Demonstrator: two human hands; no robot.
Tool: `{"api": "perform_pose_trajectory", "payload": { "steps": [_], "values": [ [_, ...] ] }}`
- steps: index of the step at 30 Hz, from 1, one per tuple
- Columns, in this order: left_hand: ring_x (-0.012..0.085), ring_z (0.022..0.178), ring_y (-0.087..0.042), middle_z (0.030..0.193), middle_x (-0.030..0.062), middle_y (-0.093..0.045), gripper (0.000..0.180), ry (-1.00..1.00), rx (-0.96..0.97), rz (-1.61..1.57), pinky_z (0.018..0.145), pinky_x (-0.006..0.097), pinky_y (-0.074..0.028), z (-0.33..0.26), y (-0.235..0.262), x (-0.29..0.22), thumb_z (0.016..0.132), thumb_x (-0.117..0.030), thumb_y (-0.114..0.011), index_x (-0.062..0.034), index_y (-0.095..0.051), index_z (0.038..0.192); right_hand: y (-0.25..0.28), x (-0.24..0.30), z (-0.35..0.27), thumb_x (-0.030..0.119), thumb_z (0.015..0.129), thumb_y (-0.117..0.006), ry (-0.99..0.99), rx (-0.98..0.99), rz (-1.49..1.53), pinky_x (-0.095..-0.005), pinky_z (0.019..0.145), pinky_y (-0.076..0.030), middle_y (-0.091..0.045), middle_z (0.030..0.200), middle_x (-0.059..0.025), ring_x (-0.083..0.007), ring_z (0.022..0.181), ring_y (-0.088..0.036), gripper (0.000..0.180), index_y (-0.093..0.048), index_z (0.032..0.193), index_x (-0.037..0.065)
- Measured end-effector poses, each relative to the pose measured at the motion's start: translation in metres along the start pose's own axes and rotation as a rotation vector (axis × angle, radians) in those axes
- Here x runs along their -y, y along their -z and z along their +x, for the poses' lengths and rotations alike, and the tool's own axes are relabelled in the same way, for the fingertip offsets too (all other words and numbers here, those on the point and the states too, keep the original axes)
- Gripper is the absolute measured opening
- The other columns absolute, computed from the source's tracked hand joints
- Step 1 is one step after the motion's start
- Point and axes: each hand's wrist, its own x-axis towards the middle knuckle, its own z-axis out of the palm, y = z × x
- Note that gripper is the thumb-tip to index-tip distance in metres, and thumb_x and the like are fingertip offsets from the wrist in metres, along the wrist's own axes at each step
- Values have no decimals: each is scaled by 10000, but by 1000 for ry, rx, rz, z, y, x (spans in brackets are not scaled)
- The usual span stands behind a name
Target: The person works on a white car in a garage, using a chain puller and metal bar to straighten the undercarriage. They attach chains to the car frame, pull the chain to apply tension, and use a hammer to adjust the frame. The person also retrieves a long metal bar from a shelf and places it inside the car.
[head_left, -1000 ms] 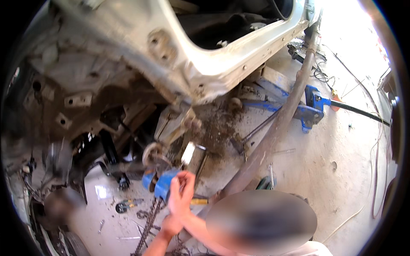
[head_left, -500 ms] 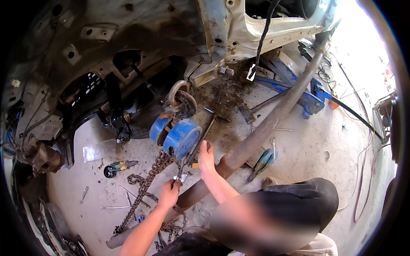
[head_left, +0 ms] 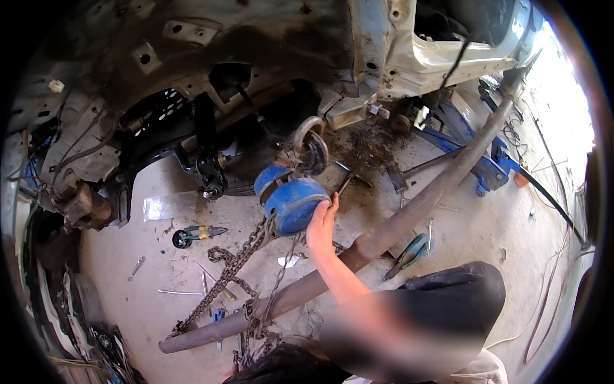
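Observation:
A blue chain hoist hangs by its rusty hook near a bracket under the vehicle body. My right hand reaches up to the hoist's right side, fingers stretched out, thumb and fingertips against or very near the blue housing. Below the hoist, a heavy rusty chain and a thinner hand chain run down toward the floor. The chains pass by a long brown pipe that lies diagonally across the floor. My left hand is out of view.
Bare vehicle bodywork stretches overhead. A blue floor jack stands at the right, and a hammer lies behind the pipe. Pliers, more pliers, a wrench and a clear plastic bag are on the floor.
My left hand has let go of the chain and left the view at the bottom. My right hand has moved up to the hoist. The whole scene has shifted right in view.

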Motion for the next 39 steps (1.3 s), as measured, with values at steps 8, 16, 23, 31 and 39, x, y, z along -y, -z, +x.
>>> {"api": "perform_pose_trajectory", "payload": {
  "steps": [8, 16, 23, 31, 39],
  "values": [
    [367, 812, -581, 858, 228, -592, 210, 624, 2, -106, 669, 421, -456, -76, 1, 211, 858, -187, -536, 15, -561, 910, 8, -29, 31, 530, 944, -206, -47, 225, 288, -332, 1070, -215, -262, 1420, -201, -293, 1297, -298, 726, -32, 1420, 11],
    [324, 863, -592, 948, 213, -606, 216, 185, -237, 336, 721, 388, -475, -7, 12, 220, 847, -156, -558, 10, -572, 985, 6, -11, 44, 596, 917, -222, -290, 331, 392, -306, 1034, -272, -369, 1372, -110, -209, 1254, -354, 744, -188, 1400, 31],
    [273, 1143, -498, 1204, 181, -529, 406, -779, 426, -452, 965, 340, -375, 76, 58, -221, 927, -229, -485, -3, -443, 1262, 8, -10, 41, 550, 939, -215, -285, 332, 392, -308, 1058, -241, -303, 1408, -131, -218, 1284, -319, 753, 21, 1431, 32],
    [388, 1095, -437, 1146, 284, -463, 533, -742, 31, -515, 976, 418, -326, 192, -53, -300, 893, -262, -511, 82, -343, 1264, 2, 42, 6, 456, 954, -268, 15, 151, -1, -325, 1112, -10, 20, 1484, -222, -282, 1388, 28, 720, 14, 1417, -18],
    [44, 519, -357, 630, -38, -426, 284, -290, 623, -936, 453, 228, -279, 119, 16, -267, 959, -298, -406, -55, -515, 859, -3, 50, 20, 516, 932, -289, -176, 204, 168, -311, 1091, -122, -112, 1470, -229, -289, 1366, -147, 784, 28, 1421, -9]
  ]
}}
